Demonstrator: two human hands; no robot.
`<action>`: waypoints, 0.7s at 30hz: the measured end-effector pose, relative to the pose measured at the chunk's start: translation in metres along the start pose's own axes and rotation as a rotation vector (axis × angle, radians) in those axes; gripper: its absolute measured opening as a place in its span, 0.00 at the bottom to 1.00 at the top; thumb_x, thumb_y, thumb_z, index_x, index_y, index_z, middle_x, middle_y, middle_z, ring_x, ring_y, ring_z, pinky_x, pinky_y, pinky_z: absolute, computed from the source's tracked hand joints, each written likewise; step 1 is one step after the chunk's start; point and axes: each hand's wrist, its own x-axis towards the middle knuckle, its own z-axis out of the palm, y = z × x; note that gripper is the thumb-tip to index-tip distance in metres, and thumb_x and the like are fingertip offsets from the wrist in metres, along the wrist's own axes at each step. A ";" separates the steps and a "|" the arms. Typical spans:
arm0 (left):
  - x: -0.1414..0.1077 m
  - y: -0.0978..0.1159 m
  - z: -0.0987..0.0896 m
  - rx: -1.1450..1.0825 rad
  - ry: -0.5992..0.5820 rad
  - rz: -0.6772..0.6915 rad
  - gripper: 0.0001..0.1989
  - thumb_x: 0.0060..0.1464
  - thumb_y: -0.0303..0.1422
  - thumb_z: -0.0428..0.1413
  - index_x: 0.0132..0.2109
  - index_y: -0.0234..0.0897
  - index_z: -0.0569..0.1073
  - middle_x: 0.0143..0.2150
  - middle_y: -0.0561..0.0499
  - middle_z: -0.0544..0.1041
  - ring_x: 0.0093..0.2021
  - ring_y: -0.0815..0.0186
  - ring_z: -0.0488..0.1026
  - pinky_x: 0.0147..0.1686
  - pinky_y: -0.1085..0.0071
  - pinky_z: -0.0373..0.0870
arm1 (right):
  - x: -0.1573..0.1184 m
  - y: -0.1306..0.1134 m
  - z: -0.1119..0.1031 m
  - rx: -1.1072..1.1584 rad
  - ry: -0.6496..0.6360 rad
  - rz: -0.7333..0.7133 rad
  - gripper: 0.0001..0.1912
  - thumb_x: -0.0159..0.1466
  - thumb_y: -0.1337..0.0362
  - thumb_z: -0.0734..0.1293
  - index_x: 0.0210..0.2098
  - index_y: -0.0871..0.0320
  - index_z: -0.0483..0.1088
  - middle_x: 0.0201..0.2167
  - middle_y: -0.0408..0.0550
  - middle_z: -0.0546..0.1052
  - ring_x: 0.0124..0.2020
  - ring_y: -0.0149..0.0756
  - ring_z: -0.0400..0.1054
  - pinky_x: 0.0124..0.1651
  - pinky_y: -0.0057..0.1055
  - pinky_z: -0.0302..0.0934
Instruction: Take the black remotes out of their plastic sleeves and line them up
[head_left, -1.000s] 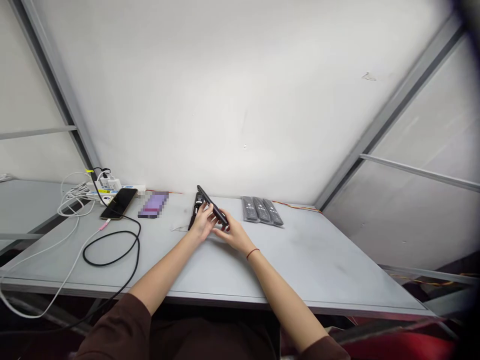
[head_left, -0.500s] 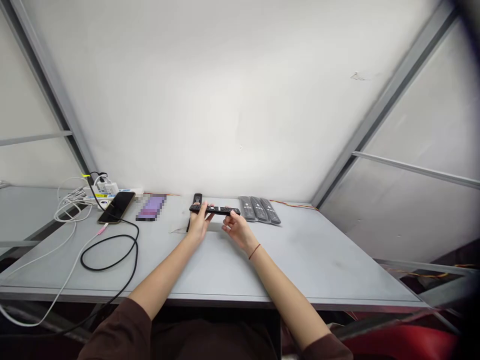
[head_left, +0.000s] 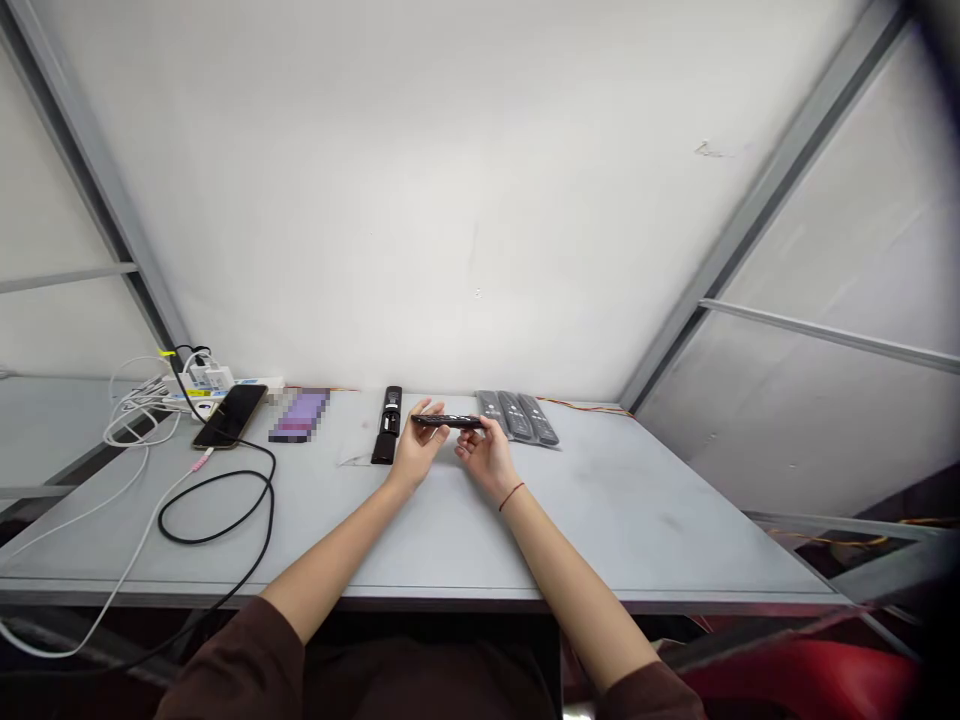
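Observation:
A slim black remote control [head_left: 448, 421] lies level and edge-on between my two hands, just above the grey table. My left hand [head_left: 417, 444] grips its left end, and my right hand [head_left: 486, 449] grips its right end. Left of my left hand, a second black remote control [head_left: 388, 425] lies lengthwise on the table, not touching my hand. Three grey remote controls in clear wrapping [head_left: 517, 418] lie side by side, just beyond my right hand.
On the left of the grey table [head_left: 622, 510] are a black smartphone [head_left: 229, 416], a pixelated purple item [head_left: 299, 415], a power strip with plugs [head_left: 214, 385], and looped white and black cables [head_left: 214, 510]. Thin orange wires [head_left: 585, 405] run along the back edge.
The held remote has turned from showing its buttons to edge-on and moved slightly right. My hands have shifted towards its two ends.

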 end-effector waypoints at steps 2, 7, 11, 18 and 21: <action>0.002 -0.001 -0.001 -0.031 0.031 -0.044 0.24 0.46 0.25 0.61 0.51 0.43 0.67 0.56 0.46 0.70 0.56 0.62 0.66 0.53 0.66 0.65 | 0.001 0.001 -0.001 -0.016 -0.008 -0.008 0.11 0.53 0.56 0.64 0.30 0.55 0.62 0.19 0.41 0.68 0.21 0.33 0.64 0.24 0.30 0.60; 0.010 -0.009 -0.009 -0.093 0.084 -0.126 0.19 0.49 0.30 0.60 0.49 0.44 0.69 0.51 0.48 0.72 0.54 0.62 0.68 0.50 0.65 0.69 | -0.001 0.003 0.001 -0.045 0.008 0.003 0.12 0.49 0.61 0.66 0.31 0.54 0.60 0.23 0.42 0.73 0.23 0.33 0.67 0.26 0.29 0.61; 0.017 -0.011 -0.018 -0.061 0.120 -0.086 0.09 0.54 0.35 0.56 0.43 0.39 0.71 0.47 0.48 0.73 0.49 0.64 0.71 0.49 0.64 0.70 | -0.006 0.003 0.005 -0.165 -0.043 0.008 0.16 0.49 0.63 0.69 0.34 0.54 0.60 0.27 0.43 0.76 0.25 0.33 0.70 0.28 0.29 0.62; 0.022 -0.008 -0.029 0.148 0.109 -0.048 0.15 0.54 0.40 0.54 0.45 0.38 0.72 0.44 0.47 0.75 0.40 0.64 0.73 0.42 0.66 0.72 | -0.020 0.010 0.015 -0.443 -0.286 0.058 0.22 0.47 0.63 0.73 0.39 0.56 0.62 0.28 0.43 0.75 0.25 0.32 0.70 0.29 0.29 0.64; 0.023 -0.007 -0.030 0.350 0.006 -0.023 0.14 0.52 0.40 0.55 0.45 0.40 0.74 0.41 0.48 0.76 0.39 0.63 0.73 0.43 0.66 0.70 | -0.025 0.014 0.019 -0.455 -0.357 0.073 0.23 0.48 0.65 0.71 0.42 0.55 0.61 0.25 0.39 0.73 0.21 0.31 0.68 0.25 0.29 0.63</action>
